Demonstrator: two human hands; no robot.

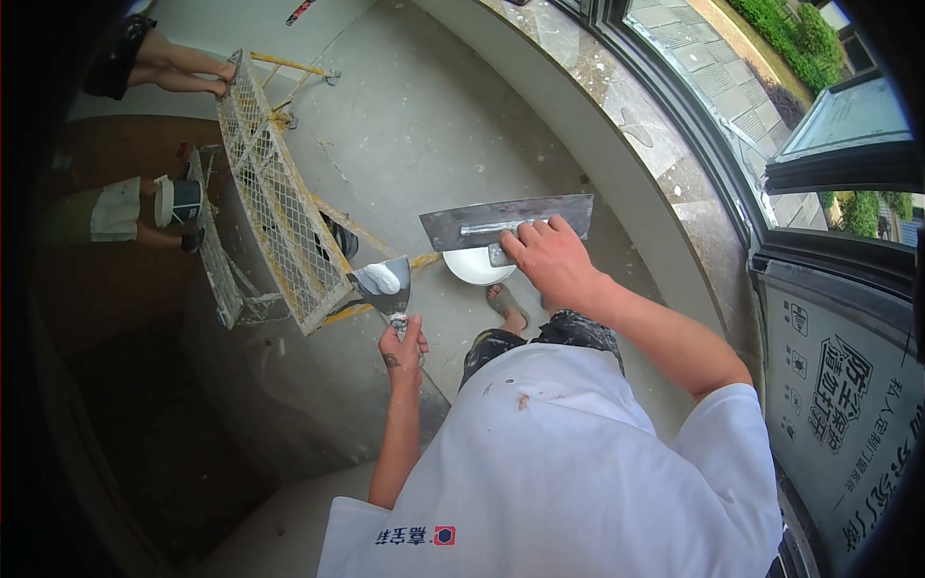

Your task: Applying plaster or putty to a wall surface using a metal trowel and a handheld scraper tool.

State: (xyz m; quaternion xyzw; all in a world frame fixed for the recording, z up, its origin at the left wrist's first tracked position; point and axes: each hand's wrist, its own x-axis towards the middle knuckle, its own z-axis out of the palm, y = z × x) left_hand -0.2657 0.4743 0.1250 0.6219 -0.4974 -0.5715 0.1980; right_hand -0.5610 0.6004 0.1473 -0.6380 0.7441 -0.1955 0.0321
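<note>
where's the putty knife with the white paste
In the head view, just left of centre, the putty knife is in the left hand, beside the lower end of the yellow scaffold.

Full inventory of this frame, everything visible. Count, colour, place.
trowel: 1, grey metal, centre
putty knife: 1, grey blade, left of trowel
paste: 1 lump, white, on putty knife
round container: 1, white, below trowel
mesh platform: 1, yellow and grey, left of centre
smaller stand: 1, greyish, left
bucket: 1, whitish and dark, far left
other people: 2, partly seen, upper left and left
sill: 1, mottled stone, upper right
window frame: 1, dark, right
printed panel: 1, grey, lower right
hedge: green, outside; count unclear
floor: 1, grey, underfoot
shirt: 1, white, bottom
left hand: 1, bare, on putty knife
right hand: 1, bare, on trowel
</note>
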